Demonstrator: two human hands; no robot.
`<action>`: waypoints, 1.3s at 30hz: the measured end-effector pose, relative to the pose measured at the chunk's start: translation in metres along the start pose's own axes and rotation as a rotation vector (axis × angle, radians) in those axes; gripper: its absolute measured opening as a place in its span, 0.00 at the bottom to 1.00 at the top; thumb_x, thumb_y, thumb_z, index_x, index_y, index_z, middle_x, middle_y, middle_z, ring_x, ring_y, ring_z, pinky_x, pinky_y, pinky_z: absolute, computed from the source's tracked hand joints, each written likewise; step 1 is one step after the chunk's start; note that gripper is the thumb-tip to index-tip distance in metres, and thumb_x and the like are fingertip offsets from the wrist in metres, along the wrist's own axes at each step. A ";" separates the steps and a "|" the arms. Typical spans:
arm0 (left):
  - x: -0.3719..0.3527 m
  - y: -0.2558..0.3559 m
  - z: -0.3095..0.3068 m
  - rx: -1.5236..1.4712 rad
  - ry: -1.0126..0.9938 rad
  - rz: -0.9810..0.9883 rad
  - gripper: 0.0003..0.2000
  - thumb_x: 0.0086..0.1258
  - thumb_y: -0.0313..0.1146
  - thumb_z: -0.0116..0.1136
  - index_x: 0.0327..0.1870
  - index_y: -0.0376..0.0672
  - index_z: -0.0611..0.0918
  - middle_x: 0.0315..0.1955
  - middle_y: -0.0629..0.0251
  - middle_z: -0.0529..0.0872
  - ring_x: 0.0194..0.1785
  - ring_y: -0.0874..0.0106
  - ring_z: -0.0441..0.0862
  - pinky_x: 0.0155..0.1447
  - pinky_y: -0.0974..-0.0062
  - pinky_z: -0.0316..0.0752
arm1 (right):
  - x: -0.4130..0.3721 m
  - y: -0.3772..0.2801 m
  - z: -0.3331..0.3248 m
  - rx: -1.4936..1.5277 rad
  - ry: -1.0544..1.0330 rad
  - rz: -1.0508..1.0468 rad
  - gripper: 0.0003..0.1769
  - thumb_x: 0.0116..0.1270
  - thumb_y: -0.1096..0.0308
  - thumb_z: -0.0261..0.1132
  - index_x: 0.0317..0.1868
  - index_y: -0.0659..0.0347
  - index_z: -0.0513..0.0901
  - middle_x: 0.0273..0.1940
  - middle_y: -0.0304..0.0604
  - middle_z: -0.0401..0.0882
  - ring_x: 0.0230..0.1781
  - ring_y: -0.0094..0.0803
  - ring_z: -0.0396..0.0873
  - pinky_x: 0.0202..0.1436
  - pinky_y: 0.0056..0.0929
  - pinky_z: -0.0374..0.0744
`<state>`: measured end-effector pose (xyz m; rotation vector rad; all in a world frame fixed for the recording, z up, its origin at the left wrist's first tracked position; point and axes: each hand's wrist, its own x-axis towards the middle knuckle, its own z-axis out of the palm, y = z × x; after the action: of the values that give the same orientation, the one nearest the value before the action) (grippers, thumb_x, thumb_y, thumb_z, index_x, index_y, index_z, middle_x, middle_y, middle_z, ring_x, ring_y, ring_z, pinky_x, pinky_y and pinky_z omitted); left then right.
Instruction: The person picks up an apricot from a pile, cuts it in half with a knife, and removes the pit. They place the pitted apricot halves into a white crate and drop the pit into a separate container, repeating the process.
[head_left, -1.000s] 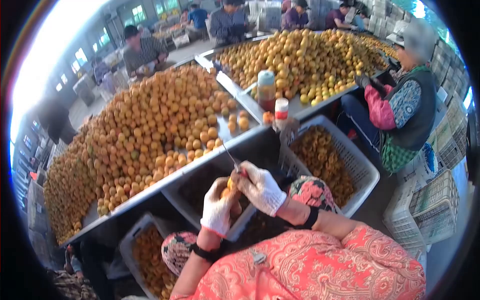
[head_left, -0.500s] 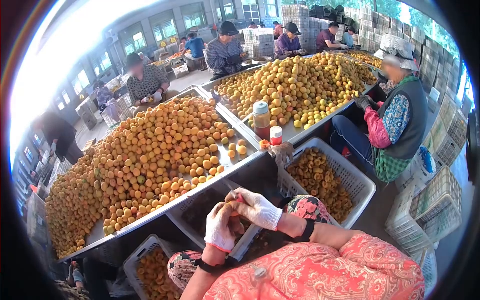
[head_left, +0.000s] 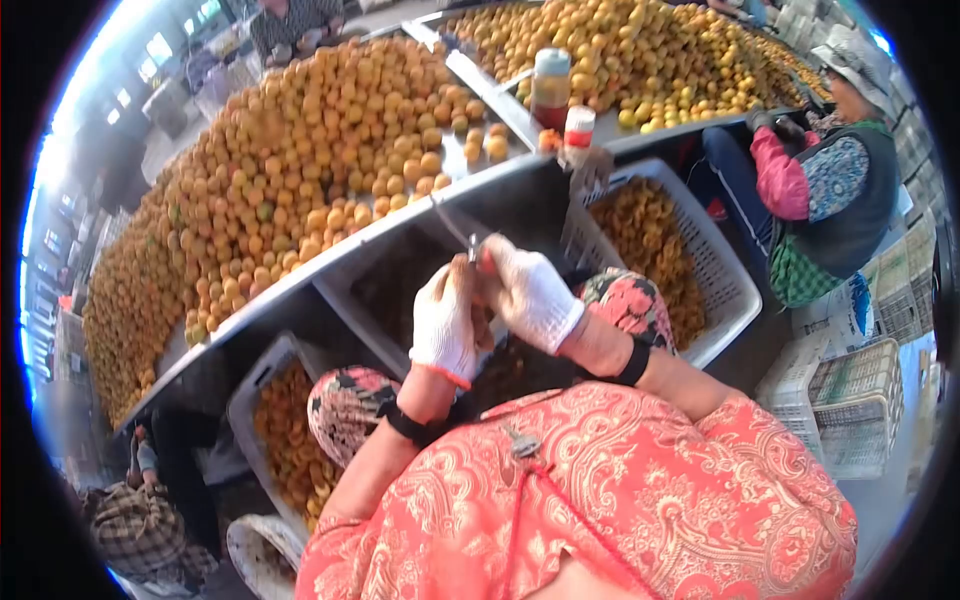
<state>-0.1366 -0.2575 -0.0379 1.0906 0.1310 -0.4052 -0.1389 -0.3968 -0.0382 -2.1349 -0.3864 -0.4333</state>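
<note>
My right hand (head_left: 535, 297), in a white work glove, is closed around a small knife (head_left: 473, 243). A bit of red shows by its fingers, and the thin, blurred blade points up and left. My left hand (head_left: 446, 325), also gloved, is closed with its fingertips against the right hand's. What lies inside it is hidden. Both hands are above a dark-looking crate (head_left: 390, 290) below the table's edge. Beyond them, a big heap of apricots (head_left: 300, 160) covers the metal table (head_left: 455, 165).
A grey crate of halved apricots (head_left: 725, 285) stands right of my knees; another crate (head_left: 245, 415) is at the left. A jar (head_left: 551, 85) and a red-and-white bottle (head_left: 578, 130) stand on the table. A co-worker (head_left: 840, 180) sits at right, near stacked crates (head_left: 860, 410).
The view has tipped downward, so the table and both hands appear higher in the picture. My hands stay together, and the knife blade shows more plainly.
</note>
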 end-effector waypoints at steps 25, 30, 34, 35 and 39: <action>-0.016 0.036 -0.032 0.391 -0.082 0.059 0.12 0.66 0.28 0.64 0.48 0.36 0.80 0.30 0.67 0.82 0.21 0.79 0.77 0.24 0.81 0.73 | 0.014 -0.009 0.001 0.074 -0.069 -0.166 0.11 0.58 0.69 0.72 0.40 0.62 0.82 0.34 0.50 0.79 0.34 0.49 0.81 0.38 0.38 0.80; -0.027 0.046 -0.045 0.461 -0.114 -0.010 0.14 0.64 0.26 0.62 0.51 0.38 0.82 0.29 0.70 0.82 0.20 0.82 0.75 0.23 0.84 0.69 | 0.015 -0.029 0.000 -0.039 -0.111 -0.391 0.10 0.57 0.71 0.71 0.40 0.60 0.83 0.34 0.48 0.79 0.35 0.49 0.82 0.37 0.39 0.81; -0.042 0.060 -0.054 0.594 -0.118 -0.011 0.12 0.61 0.25 0.61 0.46 0.37 0.83 0.31 0.68 0.84 0.22 0.81 0.76 0.25 0.82 0.71 | 0.016 -0.037 0.016 0.184 -0.129 -0.235 0.07 0.59 0.74 0.68 0.39 0.60 0.82 0.32 0.48 0.80 0.31 0.45 0.81 0.36 0.35 0.80; -0.048 0.063 -0.063 0.602 -0.114 -0.004 0.12 0.61 0.25 0.61 0.46 0.37 0.83 0.31 0.68 0.84 0.22 0.81 0.76 0.25 0.82 0.71 | 0.016 -0.034 0.020 0.189 -0.123 -0.244 0.07 0.59 0.74 0.68 0.39 0.60 0.82 0.32 0.48 0.80 0.31 0.45 0.81 0.36 0.35 0.80; -0.066 0.086 -0.128 0.703 0.203 0.220 0.12 0.59 0.23 0.56 0.45 0.38 0.83 0.32 0.67 0.83 0.25 0.82 0.77 0.27 0.84 0.72 | 0.020 0.005 0.031 0.362 -0.233 0.241 0.07 0.67 0.67 0.67 0.39 0.61 0.81 0.37 0.50 0.84 0.36 0.48 0.83 0.39 0.37 0.80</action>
<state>-0.1524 -0.0938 -0.0057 1.8208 0.0444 -0.1344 -0.1144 -0.3715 -0.0495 -1.8492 -0.3063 0.0254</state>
